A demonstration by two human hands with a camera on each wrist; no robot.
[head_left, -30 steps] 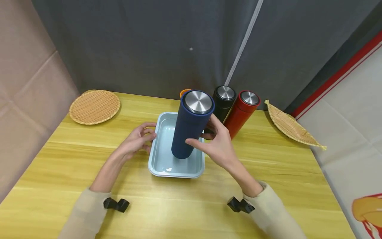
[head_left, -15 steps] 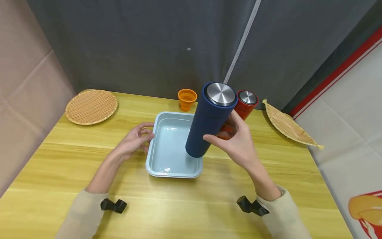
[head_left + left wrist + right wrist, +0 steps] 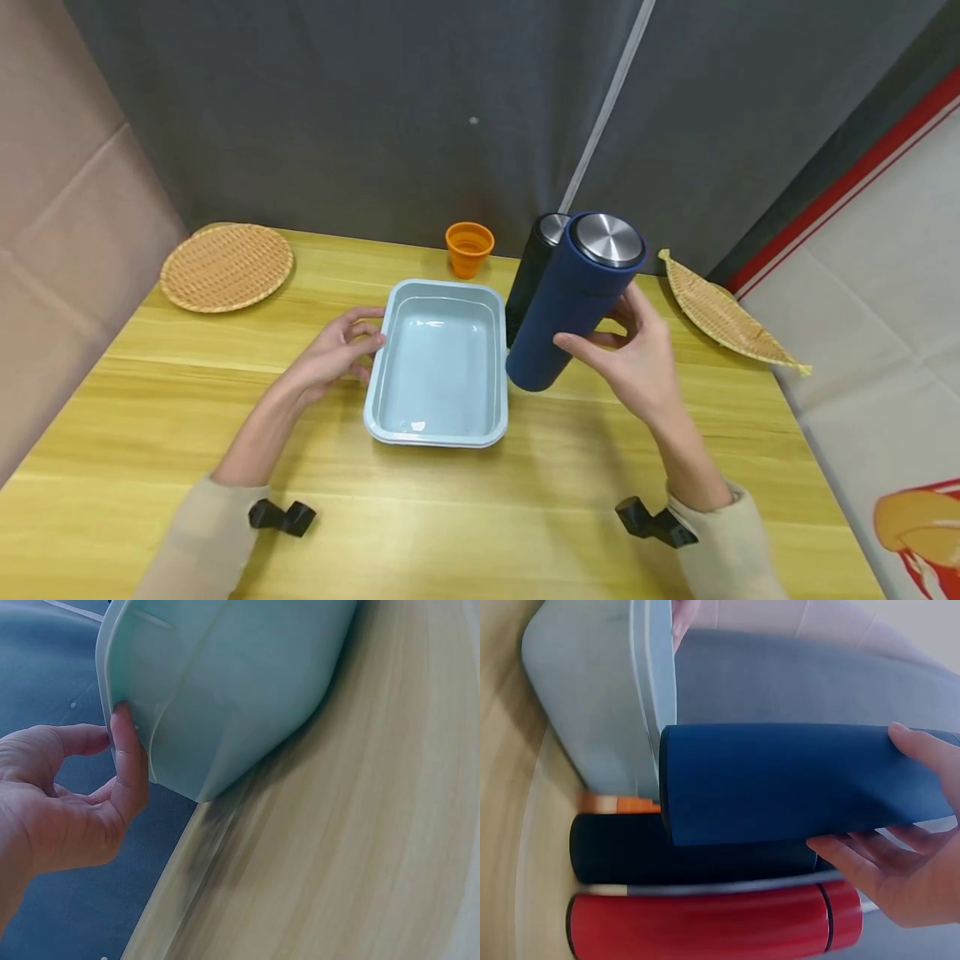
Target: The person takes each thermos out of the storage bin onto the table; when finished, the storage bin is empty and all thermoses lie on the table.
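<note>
My right hand (image 3: 637, 358) grips a dark blue thermos (image 3: 570, 300) with a steel-topped lid, thumb on one side and fingers on the other. The thermos leans slightly and hangs above the table, just right of a light blue plastic basin (image 3: 438, 367). In the right wrist view its base is about level with the basin's rim. At the basin's left side my left hand (image 3: 333, 354) pinches the rim between thumb and finger, clearest in the left wrist view. Behind the blue thermos stands a black thermos (image 3: 528, 275), partly hidden. A red thermos (image 3: 705, 926) shows beside it only in the right wrist view.
An orange ribbed cup (image 3: 468, 247) stands behind the basin. Round woven trays (image 3: 227, 267) lie at the back left, and a leaf-shaped woven tray (image 3: 727, 317) at the back right. A dark curtain (image 3: 337, 125) hangs along the table's back edge.
My right hand has carried the blue thermos rightward from over the basin to beside it. The orange cup is uncovered; the red thermos is now hidden in the head view. My left hand stays put.
</note>
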